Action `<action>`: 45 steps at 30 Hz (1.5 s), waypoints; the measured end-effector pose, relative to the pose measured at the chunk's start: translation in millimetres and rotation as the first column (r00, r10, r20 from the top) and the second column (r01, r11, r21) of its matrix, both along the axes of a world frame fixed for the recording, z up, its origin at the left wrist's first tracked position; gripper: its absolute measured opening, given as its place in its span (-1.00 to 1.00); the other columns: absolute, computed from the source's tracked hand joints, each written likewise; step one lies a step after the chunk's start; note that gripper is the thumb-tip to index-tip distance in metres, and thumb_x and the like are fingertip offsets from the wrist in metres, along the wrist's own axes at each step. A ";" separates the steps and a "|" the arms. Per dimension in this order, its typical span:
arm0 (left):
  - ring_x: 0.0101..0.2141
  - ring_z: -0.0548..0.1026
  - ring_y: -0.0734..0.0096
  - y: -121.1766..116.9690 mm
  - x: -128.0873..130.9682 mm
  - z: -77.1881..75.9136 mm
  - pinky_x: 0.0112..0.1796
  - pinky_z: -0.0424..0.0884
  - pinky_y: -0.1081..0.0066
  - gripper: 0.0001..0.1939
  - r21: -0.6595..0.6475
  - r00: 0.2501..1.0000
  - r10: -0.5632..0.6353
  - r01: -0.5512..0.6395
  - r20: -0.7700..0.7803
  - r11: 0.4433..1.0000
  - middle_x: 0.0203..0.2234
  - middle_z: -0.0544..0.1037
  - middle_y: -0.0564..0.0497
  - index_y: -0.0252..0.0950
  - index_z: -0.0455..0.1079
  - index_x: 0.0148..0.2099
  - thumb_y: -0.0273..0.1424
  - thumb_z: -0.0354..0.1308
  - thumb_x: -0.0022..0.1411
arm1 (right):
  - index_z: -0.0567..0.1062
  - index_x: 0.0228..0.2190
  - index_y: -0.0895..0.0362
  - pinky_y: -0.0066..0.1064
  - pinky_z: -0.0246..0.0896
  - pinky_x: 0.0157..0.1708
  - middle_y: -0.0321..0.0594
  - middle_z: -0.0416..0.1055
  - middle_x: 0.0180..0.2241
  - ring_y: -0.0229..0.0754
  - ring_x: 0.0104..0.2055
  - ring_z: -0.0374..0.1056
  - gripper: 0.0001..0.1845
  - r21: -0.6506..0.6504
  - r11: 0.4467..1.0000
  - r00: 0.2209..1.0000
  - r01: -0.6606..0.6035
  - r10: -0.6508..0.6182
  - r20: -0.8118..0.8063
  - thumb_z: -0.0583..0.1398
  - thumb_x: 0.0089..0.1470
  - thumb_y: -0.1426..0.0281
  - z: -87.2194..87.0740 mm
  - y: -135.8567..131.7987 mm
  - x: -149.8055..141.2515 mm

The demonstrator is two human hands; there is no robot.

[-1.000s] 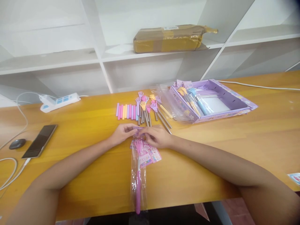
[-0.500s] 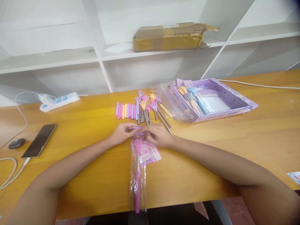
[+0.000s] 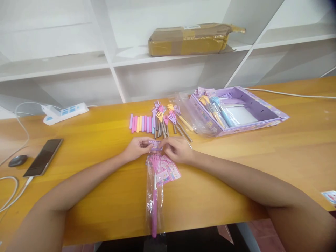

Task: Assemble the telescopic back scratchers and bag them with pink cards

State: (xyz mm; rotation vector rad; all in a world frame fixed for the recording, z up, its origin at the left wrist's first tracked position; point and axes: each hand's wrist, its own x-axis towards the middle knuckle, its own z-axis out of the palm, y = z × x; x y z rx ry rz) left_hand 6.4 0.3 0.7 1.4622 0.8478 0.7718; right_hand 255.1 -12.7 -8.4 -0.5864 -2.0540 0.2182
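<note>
A pink hand-shaped back scratcher lies in a clear plastic bag [image 3: 154, 196] that runs from the table's near edge up to my hands. My left hand [image 3: 136, 148] and my right hand [image 3: 176, 149] both pinch the bag's purple top flap [image 3: 154, 144], fingers closed on it from either side. A small printed card [image 3: 169, 172] sits inside the bag just below my right hand. Behind my hands lie several loose hand-shaped scratchers [image 3: 168, 120] and a row of coloured handle sleeves [image 3: 141, 124].
A purple box [image 3: 262, 110] with bagged scratchers stands at the back right, crumpled clear bags [image 3: 185, 106] beside it. A phone [image 3: 40, 157], an earbud case [image 3: 16, 160], cables and a power strip [image 3: 64, 112] lie left. White shelves behind hold a taped parcel [image 3: 191, 38].
My fingers shifted slightly on the bag's top flap, which now shows more fully between my two hands. The bag and the rest stayed in place.
</note>
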 end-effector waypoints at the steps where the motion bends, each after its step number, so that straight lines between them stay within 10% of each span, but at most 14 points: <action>1: -0.26 0.76 0.24 -0.4 -0.1 -0.2 -0.14 0.68 0.32 -0.66 -0.009 1.000 0.001 -0.001 0.000 1.000 -0.22 0.78 -0.12 -0.36 0.66 -0.04 -0.24 0.47 0.25 | 0.57 -0.21 0.06 -0.45 0.30 -0.39 -0.35 0.63 -0.39 -0.31 -0.50 0.42 -0.73 -0.002 1.000 1.000 0.010 -0.010 0.002 0.14 0.17 0.59 -0.5 0.3 0.1; 8: -0.18 0.76 0.24 -0.3 -0.6 -1.0 -0.06 0.65 0.31 -0.66 0.017 0.999 -0.003 0.003 -0.048 1.000 -0.16 0.78 -0.15 -0.37 0.64 0.03 -0.32 0.43 0.25 | 0.51 -0.27 0.05 -0.42 0.26 -0.38 -0.34 0.56 -0.44 -0.26 -0.49 0.40 -0.78 -0.010 0.999 0.999 0.047 -0.047 -0.020 0.14 0.17 0.58 -1.5 5.5 5.7; 13: -0.16 0.75 0.23 -0.8 -1.4 0.5 -0.03 0.63 0.29 -0.66 0.073 0.999 0.023 -0.021 -0.028 0.997 -0.13 0.78 -0.15 -0.37 0.62 0.03 -0.30 0.41 0.28 | 0.43 -0.31 0.05 -0.39 0.26 -0.40 -0.33 0.43 -0.47 -0.25 -0.48 0.35 -0.87 -0.324 0.940 0.985 0.106 -0.144 -0.093 0.13 0.16 0.51 10.8 6.6 3.2; 15: -0.17 0.75 0.24 -1.9 -1.9 1.1 -0.04 0.64 0.29 -0.66 0.093 0.998 0.049 -0.051 0.028 0.994 -0.13 0.77 -0.16 -0.37 0.61 0.01 -0.25 0.40 0.31 | 0.40 -0.25 0.05 -0.43 0.22 -0.51 -0.38 0.41 -0.47 -0.29 -0.55 0.31 -0.88 -0.622 0.781 0.982 0.058 -0.157 -0.106 0.15 0.14 0.47 20.8 -2.2 -3.9; 17: -0.17 0.74 0.23 -3.1 -2.6 1.4 -0.06 0.65 0.30 -0.64 0.105 0.993 0.085 -0.094 0.083 0.990 -0.13 0.77 -0.16 -0.37 0.60 0.01 -0.20 0.39 0.32 | 0.36 -0.08 0.04 -0.48 0.12 -0.67 -0.42 0.45 -0.41 -0.34 -0.65 0.27 -0.73 -0.886 0.458 0.987 -0.069 -0.096 -0.127 0.17 0.15 0.43 33.5 -17.4 -12.2; 19: -0.16 0.74 0.22 -4.0 -3.5 1.3 -0.07 0.66 0.30 -0.61 0.108 0.986 0.125 -0.137 0.115 0.985 -0.12 0.77 -0.15 -0.36 0.61 0.01 -0.17 0.41 0.31 | 0.24 0.12 0.00 -0.52 0.02 -0.78 -0.40 0.51 -0.28 -0.36 -0.69 0.32 -0.49 -0.973 0.124 0.981 -0.193 0.003 -0.194 0.22 0.17 0.40 46.5 -35.7 -19.6; 21: -0.15 0.74 0.19 -4.3 -4.6 0.5 -0.06 0.67 0.26 -0.60 0.092 0.980 0.159 -0.170 0.120 0.981 -0.13 0.77 -0.14 -0.35 0.61 0.02 -0.15 0.42 0.29 | 0.14 0.20 -0.03 -0.57 -0.01 -0.80 -0.35 0.54 -0.20 -0.36 -0.65 0.41 -0.33 -0.954 -0.093 0.953 -0.285 0.079 -0.292 0.30 0.17 0.38 55.7 -52.9 -25.0; 27: -0.14 0.73 0.12 -1.6 -8.6 -2.4 -0.02 0.62 0.21 -0.64 0.058 0.952 0.268 -0.279 0.147 0.959 -0.15 0.77 -0.13 -0.32 0.63 -0.02 -0.21 0.45 0.23 | 0.38 -0.20 0.13 -0.68 0.04 -0.77 -0.34 0.54 -0.40 -0.37 -0.59 0.46 -0.41 -0.863 -0.374 0.856 -0.339 0.258 -0.448 0.54 0.03 0.08 45.7 -76.9 -35.4; 33: -0.11 0.74 0.02 1.7 -7.1 6.0 -0.03 0.59 0.15 -0.58 -0.076 0.913 0.157 -0.138 0.378 0.987 -0.16 0.78 -0.16 -0.32 0.58 0.08 -0.21 0.29 0.25 | 0.56 -0.31 0.20 -0.61 0.19 -0.71 -0.30 0.53 -0.47 -0.40 -0.59 0.40 -0.40 -0.913 -0.198 0.834 -0.356 0.375 -0.406 0.44 0.14 -0.12 81.9 -54.5 -15.3; 35: -0.13 0.74 0.06 2.9 -5.8 8.0 -0.07 0.59 0.20 -0.59 -0.062 0.901 0.142 -0.128 0.409 0.990 -0.19 0.78 -0.12 -0.30 0.57 0.08 -0.20 0.26 0.27 | 0.62 -0.23 0.17 -0.59 0.17 -0.72 -0.38 0.46 -0.55 -0.39 -0.64 0.34 -0.48 -0.935 0.011 0.872 -0.355 0.366 -0.326 0.40 0.22 -0.07 118.0 -39.3 8.7; 37: -0.13 0.75 0.06 3.5 -5.0 8.6 -0.05 0.59 0.17 -0.57 -0.045 0.912 0.099 -0.089 0.398 0.995 -0.18 0.79 -0.15 -0.30 0.53 0.12 -0.18 0.21 0.31 | 0.65 -0.21 0.15 -0.59 0.14 -0.71 -0.42 0.42 -0.57 -0.43 -0.66 0.26 -0.56 -0.903 0.339 0.953 -0.264 0.235 -0.191 0.36 0.30 -0.01 157.4 -23.1 41.2; 40: -0.14 0.76 0.04 2.5 -4.5 8.3 -0.04 0.60 0.13 -0.55 -0.025 0.939 0.043 -0.037 0.341 0.999 -0.16 0.78 -0.25 -0.34 0.49 0.15 -0.17 0.16 0.35 | 0.66 -0.11 0.23 -0.62 0.07 -0.59 -0.36 0.48 -0.49 -0.53 -0.62 0.26 -0.63 -0.698 0.709 0.968 0.106 -0.233 -0.090 0.27 0.43 0.15 205.2 -0.6 97.0; 42: -0.15 0.76 0.05 1.5 -4.3 8.0 -0.07 0.61 0.16 -0.57 -0.024 0.948 0.040 -0.034 0.316 0.999 -0.19 0.78 -0.25 -0.34 0.50 0.13 -0.19 0.15 0.35 | 0.65 0.00 0.29 -0.53 0.11 -0.43 -0.22 0.60 -0.30 -0.57 -0.47 0.38 -0.60 -0.529 0.755 0.862 0.387 -0.501 -0.084 0.17 0.50 0.22 222.5 11.9 131.3; 45: -0.19 0.76 0.08 0.7 -4.1 8.1 -0.10 0.61 0.21 -0.58 -0.033 0.956 0.040 -0.032 0.290 0.999 -0.23 0.78 -0.24 -0.35 0.50 0.12 -0.21 0.18 0.33 | 0.59 0.15 0.29 -0.33 0.38 -0.23 0.10 0.64 -0.03 -0.39 -0.26 0.52 -0.64 -0.432 0.664 0.702 0.610 -0.706 -0.095 0.27 0.46 0.34 227.8 27.0 170.4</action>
